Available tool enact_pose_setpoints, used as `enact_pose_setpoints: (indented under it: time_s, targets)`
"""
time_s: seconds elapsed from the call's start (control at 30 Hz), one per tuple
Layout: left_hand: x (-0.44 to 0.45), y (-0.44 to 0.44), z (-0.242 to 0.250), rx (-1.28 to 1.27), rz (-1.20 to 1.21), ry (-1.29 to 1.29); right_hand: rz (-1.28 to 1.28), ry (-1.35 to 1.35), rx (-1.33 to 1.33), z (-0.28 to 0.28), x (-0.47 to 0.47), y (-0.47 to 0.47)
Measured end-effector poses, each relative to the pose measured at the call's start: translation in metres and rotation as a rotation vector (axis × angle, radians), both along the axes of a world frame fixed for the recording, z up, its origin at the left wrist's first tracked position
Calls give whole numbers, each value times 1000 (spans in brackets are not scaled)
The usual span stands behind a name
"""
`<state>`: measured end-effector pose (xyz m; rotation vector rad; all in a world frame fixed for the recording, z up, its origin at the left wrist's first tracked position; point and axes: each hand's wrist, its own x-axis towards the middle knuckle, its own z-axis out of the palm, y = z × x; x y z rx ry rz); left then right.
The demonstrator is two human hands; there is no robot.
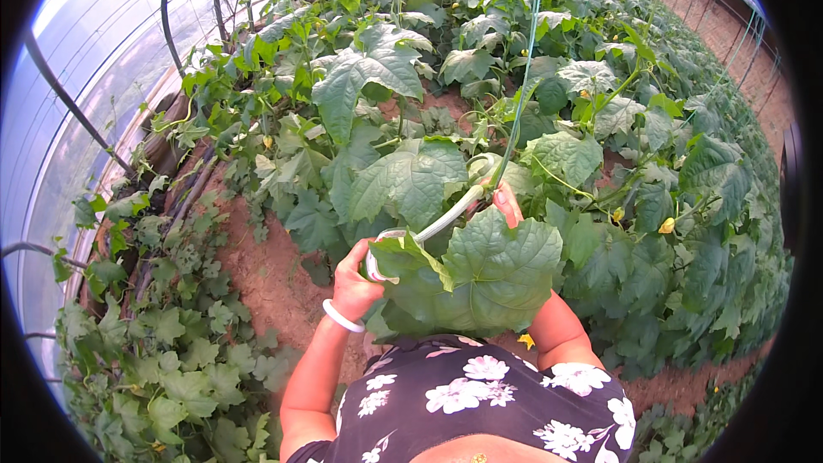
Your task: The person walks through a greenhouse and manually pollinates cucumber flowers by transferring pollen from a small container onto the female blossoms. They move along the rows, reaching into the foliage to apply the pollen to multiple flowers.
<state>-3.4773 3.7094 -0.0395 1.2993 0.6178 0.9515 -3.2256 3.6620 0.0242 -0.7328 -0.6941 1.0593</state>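
My left hand, with a white bangle at the wrist, is closed around a roll of tape or similar white-and-green item, partly hidden by a leaf. My right hand is at the vine stem, where green strings run upward; leaves hide most of its fingers. A long pale green stalk, or a slender fruit, slants between the two hands. Below it, a broad green leaf covers the right wrist and part of the forearm.
Dense climbing vines with yellow flowers surround me. Green strings hang from above. At the left, curved poles support plastic sheeting. Bare soil shows between rows; low leafy plants grow at lower left.
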Motion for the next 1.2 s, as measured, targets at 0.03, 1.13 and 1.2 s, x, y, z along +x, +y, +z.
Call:
enact_pose_setpoints:
  time_s: [0.03, 1.13, 1.2]
  targets:
    - [2, -2, 3, 17, 2, -6, -20, -42, 26, -17, 4, 5]
    - [23, -7, 101, -75, 25, 6, -332, -1873, 49, 143, -24, -7]
    - [25, -3, 97, -150, 27, -21, -335, -1896, 32, 143, -24, -6]
